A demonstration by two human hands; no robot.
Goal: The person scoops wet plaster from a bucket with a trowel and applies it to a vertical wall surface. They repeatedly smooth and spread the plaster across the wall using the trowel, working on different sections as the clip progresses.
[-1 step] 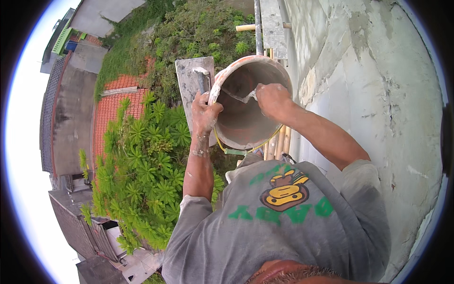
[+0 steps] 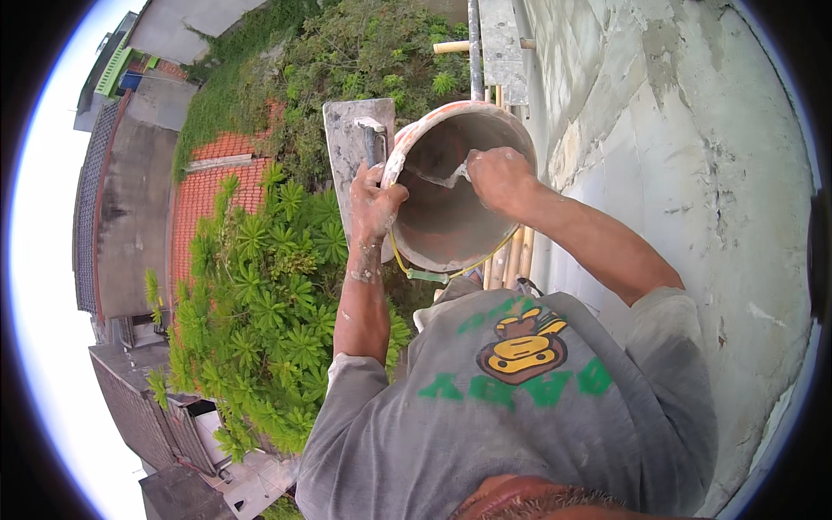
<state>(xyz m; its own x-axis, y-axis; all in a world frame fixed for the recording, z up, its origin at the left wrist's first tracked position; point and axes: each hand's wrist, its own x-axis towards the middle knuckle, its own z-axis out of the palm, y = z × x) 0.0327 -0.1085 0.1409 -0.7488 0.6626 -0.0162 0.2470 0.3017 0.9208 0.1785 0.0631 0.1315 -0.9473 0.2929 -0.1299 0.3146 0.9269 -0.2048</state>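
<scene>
A plaster-stained bucket [image 2: 459,238] is tilted with its mouth toward me, its yellow handle with a green grip [image 2: 427,276] hanging below. My left hand [image 2: 377,204] is closed at the bucket's left rim, with a flat steel trowel [image 2: 341,143] upright beside it; the fingers reach the trowel's handle. My right hand [image 2: 501,180] is closed on a small scraping tool [image 2: 444,180] inside the bucket, its blade against the shadowed interior. How much material is inside I cannot tell.
A patchy plastered wall [image 2: 685,139] runs along my right. Bamboo poles [image 2: 517,260], a metal pole [image 2: 475,48] and a narrow plank [image 2: 503,61] are beyond and beneath the bucket. To the left, far below, are treetops [image 2: 269,312], tiled roofs [image 2: 217,195] and buildings.
My right forearm has shifted very slightly outward to the right. Both hands keep their grip, and the bucket looks almost unmoved.
</scene>
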